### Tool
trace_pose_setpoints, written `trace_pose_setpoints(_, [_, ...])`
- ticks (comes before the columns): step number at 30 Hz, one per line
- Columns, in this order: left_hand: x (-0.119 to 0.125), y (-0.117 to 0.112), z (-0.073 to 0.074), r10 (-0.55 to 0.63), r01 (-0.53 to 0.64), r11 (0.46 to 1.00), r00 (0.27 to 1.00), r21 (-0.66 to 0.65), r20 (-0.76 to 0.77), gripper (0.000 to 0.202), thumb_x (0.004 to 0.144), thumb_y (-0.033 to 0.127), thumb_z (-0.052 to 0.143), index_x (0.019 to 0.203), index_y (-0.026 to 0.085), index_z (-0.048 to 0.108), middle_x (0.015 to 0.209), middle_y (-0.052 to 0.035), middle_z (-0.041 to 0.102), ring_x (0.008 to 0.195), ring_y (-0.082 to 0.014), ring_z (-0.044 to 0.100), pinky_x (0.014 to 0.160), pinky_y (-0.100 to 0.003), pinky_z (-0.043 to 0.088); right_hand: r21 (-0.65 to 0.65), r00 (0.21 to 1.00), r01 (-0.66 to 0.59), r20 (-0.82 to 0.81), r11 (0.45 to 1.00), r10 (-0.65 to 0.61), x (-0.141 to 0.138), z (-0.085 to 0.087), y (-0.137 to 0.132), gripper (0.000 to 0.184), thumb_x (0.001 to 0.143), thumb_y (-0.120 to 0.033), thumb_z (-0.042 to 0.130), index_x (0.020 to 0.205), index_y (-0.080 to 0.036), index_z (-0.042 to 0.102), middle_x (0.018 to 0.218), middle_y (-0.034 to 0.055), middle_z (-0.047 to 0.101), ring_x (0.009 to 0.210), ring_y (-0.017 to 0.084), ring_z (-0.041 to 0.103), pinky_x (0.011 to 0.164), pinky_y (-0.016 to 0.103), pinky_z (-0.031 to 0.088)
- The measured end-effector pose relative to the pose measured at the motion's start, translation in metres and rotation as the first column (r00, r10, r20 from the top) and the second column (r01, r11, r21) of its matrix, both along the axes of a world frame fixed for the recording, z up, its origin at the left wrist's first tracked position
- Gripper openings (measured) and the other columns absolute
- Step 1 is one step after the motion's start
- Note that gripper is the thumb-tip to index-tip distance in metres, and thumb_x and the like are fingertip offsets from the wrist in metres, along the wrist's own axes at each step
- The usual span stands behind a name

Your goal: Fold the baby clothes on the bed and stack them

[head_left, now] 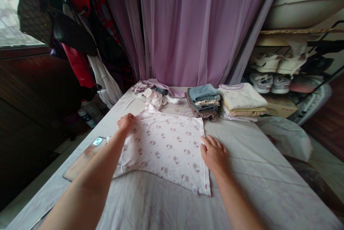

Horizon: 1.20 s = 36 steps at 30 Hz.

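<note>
A pale pink shirt (166,147) with small printed figures lies spread sideways on the table, its straight hem towards the right. My left hand (126,121) is closed at the shirt's far left part, pinching the cloth. On the hem at the right rests my right hand (214,153), fingers stretched out and lying partly on the fabric. Just behind the shirt is a loose heap of crumpled clothes (153,98). Two folded stacks stand at the back: blue and grey clothes (205,97), and white and yellow ones (243,97).
A phone (83,158) lies under my left forearm near the table's left edge. Purple curtains (182,29) hang behind the table (258,172). Bags (36,16) hang at left; a rack with shoes (264,63) and a clear plastic bag (287,136) are at right.
</note>
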<state>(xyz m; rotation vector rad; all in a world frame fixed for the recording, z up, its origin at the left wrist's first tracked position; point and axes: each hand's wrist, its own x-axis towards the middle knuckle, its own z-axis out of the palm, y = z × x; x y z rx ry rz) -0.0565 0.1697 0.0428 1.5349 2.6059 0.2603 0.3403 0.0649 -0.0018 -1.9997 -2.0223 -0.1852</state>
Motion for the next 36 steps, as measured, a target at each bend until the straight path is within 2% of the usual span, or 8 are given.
trace_pose_setpoints(8, [0.000, 0.002, 0.001, -0.073, 0.075, 0.997, 0.995, 0.035, -0.074, 0.041, 0.088, 0.048, 0.044, 0.104, 0.023, 0.071, 0.116, -0.0132, 0.069, 0.110, -0.0327, 0.059, 0.089, -0.043, 0.044, 0.010, 1.000, 0.007, 0.019, 1.000, -0.007, 0.000, -0.003, 0.000, 0.038, 0.093, -0.026, 0.041, 0.124, -0.026, 0.064, 0.134, 0.0056, 0.059, 0.123, 0.023, 0.049, 0.099, 0.039, 0.035])
trace_pose_setpoints(14, [0.003, 0.042, 0.009, -0.132, 0.130, 0.990, 0.991, -0.053, -0.032, 0.046, 0.085, 0.059, 0.045, 0.099, 0.026, 0.074, 0.110, -0.0108, 0.072, 0.105, -0.0338, 0.062, 0.089, -0.045, 0.044, 0.029, 1.000, -0.001, 0.030, 1.000, 0.000, 0.002, -0.007, 0.002, 0.037, 0.093, -0.027, 0.042, 0.122, -0.025, 0.065, 0.132, 0.0062, 0.061, 0.122, 0.024, 0.051, 0.099, 0.039, 0.035])
trace_pose_setpoints(19, [0.007, 0.067, 0.007, -0.188, 0.186, 0.980, 0.982, -0.074, -0.022, 0.034, 0.081, 0.048, 0.057, 0.103, 0.026, 0.072, 0.110, -0.0070, 0.072, 0.104, -0.0297, 0.062, 0.089, -0.039, 0.044, 0.059, 0.999, -0.004, 0.043, 0.998, 0.001, 0.004, -0.011, 0.003, 0.038, 0.093, -0.028, 0.040, 0.121, -0.025, 0.065, 0.132, 0.0062, 0.061, 0.122, 0.023, 0.051, 0.099, 0.039, 0.035])
trace_pose_setpoints(24, [0.004, 0.063, -0.005, -0.217, 0.219, 0.975, 0.974, 0.040, -0.064, 0.032, 0.090, 0.041, 0.047, 0.111, 0.025, 0.066, 0.114, -0.0056, 0.070, 0.107, -0.0241, 0.060, 0.089, -0.032, 0.043, 0.057, 0.999, -0.016, 0.049, 0.998, 0.013, 0.005, -0.013, 0.003, 0.039, 0.093, -0.028, 0.038, 0.121, -0.026, 0.065, 0.132, 0.0059, 0.061, 0.122, 0.024, 0.051, 0.100, 0.040, 0.036])
trace_pose_setpoints(27, [0.003, 0.058, -0.009, -0.215, 0.222, 0.972, 0.973, 0.082, -0.079, 0.032, 0.091, 0.042, 0.047, 0.109, 0.023, 0.066, 0.112, -0.0073, 0.070, 0.107, -0.0255, 0.059, 0.091, -0.033, 0.043, 0.049, 0.998, -0.018, 0.057, 0.999, 0.015, 0.007, -0.015, 0.003, 0.040, 0.093, -0.030, 0.037, 0.122, -0.026, 0.064, 0.133, 0.0063, 0.060, 0.122, 0.024, 0.051, 0.100, 0.041, 0.037])
trace_pose_setpoints(30, [0.009, 0.051, -0.009, -0.206, 0.219, 0.967, 0.973, 0.129, -0.107, 0.037, 0.092, 0.040, 0.046, 0.119, 0.023, 0.063, 0.120, -0.0090, 0.067, 0.112, -0.0269, 0.057, 0.096, -0.036, 0.042, 0.038, 0.998, -0.019, 0.059, 0.999, 0.017, 0.009, -0.017, 0.004, 0.040, 0.093, -0.030, 0.039, 0.124, -0.027, 0.064, 0.133, 0.0063, 0.060, 0.123, 0.025, 0.050, 0.101, 0.041, 0.037])
trace_pose_setpoints(33, [0.025, 0.036, -0.013, -0.355, 0.383, 0.907, 0.919, 0.173, -0.170, 0.043, 0.096, 0.036, 0.037, 0.132, 0.021, 0.055, 0.137, -0.0085, 0.057, 0.125, -0.0246, 0.050, 0.106, -0.036, 0.036, 0.027, 0.998, -0.027, 0.052, 0.999, 0.026, 0.012, -0.021, 0.005, 0.040, 0.091, -0.029, 0.042, 0.124, -0.029, 0.064, 0.134, 0.0058, 0.059, 0.123, 0.025, 0.050, 0.101, 0.041, 0.037])
trace_pose_setpoints(36, [0.044, 0.020, -0.023, -0.678, 0.691, 0.719, 0.720, 0.067, -0.151, 0.050, 0.099, 0.042, 0.030, 0.142, 0.023, 0.046, 0.149, -0.0043, 0.045, 0.139, -0.0212, 0.036, 0.116, -0.036, 0.021, 0.022, 0.998, -0.035, 0.055, 0.999, 0.033, 0.015, -0.024, 0.007, 0.040, 0.091, -0.030, 0.043, 0.125, -0.030, 0.063, 0.135, 0.0052, 0.059, 0.123, 0.026, 0.050, 0.100, 0.042, 0.038])
